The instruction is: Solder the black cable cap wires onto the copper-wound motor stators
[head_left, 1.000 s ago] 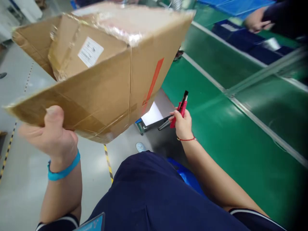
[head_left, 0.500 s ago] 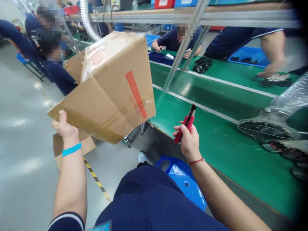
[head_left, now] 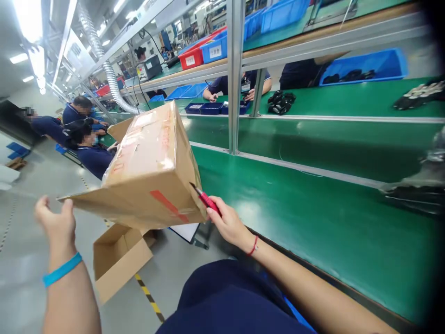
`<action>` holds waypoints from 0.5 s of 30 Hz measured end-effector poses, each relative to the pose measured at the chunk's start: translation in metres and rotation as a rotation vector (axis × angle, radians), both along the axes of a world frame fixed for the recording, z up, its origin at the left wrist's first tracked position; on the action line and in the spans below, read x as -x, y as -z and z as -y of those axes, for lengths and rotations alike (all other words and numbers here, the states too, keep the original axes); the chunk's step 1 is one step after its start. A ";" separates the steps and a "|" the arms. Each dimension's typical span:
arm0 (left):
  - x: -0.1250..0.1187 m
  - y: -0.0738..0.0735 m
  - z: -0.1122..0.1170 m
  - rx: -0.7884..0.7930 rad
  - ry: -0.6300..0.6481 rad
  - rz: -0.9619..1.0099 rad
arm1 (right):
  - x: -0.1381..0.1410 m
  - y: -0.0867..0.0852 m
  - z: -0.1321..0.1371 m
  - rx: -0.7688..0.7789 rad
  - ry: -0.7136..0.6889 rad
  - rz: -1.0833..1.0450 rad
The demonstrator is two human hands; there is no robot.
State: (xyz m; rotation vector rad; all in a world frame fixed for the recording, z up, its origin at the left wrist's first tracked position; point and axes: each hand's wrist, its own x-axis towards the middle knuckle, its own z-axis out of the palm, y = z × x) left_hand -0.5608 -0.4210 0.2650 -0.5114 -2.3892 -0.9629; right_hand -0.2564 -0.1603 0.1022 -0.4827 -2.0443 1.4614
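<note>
A taped brown cardboard box (head_left: 153, 162) with a red stripe hangs tilted in the air in front of me. My left hand (head_left: 55, 223) grips the tip of its open lower flap at the left. My right hand (head_left: 225, 221) is closed on a red utility knife (head_left: 206, 199), whose blade tip touches the box's right edge. My dark blue lap fills the bottom of the view.
An open empty carton (head_left: 116, 257) lies on the grey floor below the box. A long green conveyor bench (head_left: 313, 199) runs along my right with metal posts (head_left: 235, 69). Blue bins (head_left: 361, 67) and seated co-workers (head_left: 86, 146) line the far side and the left.
My head lifted, showing more of the line. The box swung down and right. My right hand brought the knife from upright in the air to the box's edge.
</note>
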 end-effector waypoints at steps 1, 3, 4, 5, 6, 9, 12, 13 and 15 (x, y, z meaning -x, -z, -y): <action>-0.011 -0.012 -0.020 0.050 -0.032 -0.129 | 0.002 -0.002 -0.004 -0.055 -0.036 0.021; -0.033 -0.038 -0.069 0.117 0.170 -0.274 | 0.003 -0.004 -0.012 -0.139 -0.055 0.036; -0.042 -0.049 -0.096 0.215 0.283 -0.265 | 0.002 -0.005 -0.017 -0.175 -0.044 0.040; -0.048 -0.058 -0.123 0.330 0.355 -0.247 | 0.001 -0.006 -0.024 -0.217 -0.026 0.044; -0.052 -0.063 -0.146 0.440 0.431 -0.188 | -0.001 -0.008 -0.033 -0.270 -0.008 0.051; -0.046 -0.053 -0.188 0.636 0.522 -0.065 | -0.008 -0.019 -0.067 -0.470 0.043 0.080; -0.033 -0.024 -0.184 0.634 0.514 0.109 | -0.009 -0.038 -0.105 -0.610 0.121 0.105; -0.030 -0.017 -0.177 0.597 0.511 0.144 | -0.007 -0.047 -0.117 -0.653 0.130 0.107; -0.030 -0.007 -0.164 0.541 0.516 0.154 | 0.005 -0.068 -0.136 -0.788 0.077 0.101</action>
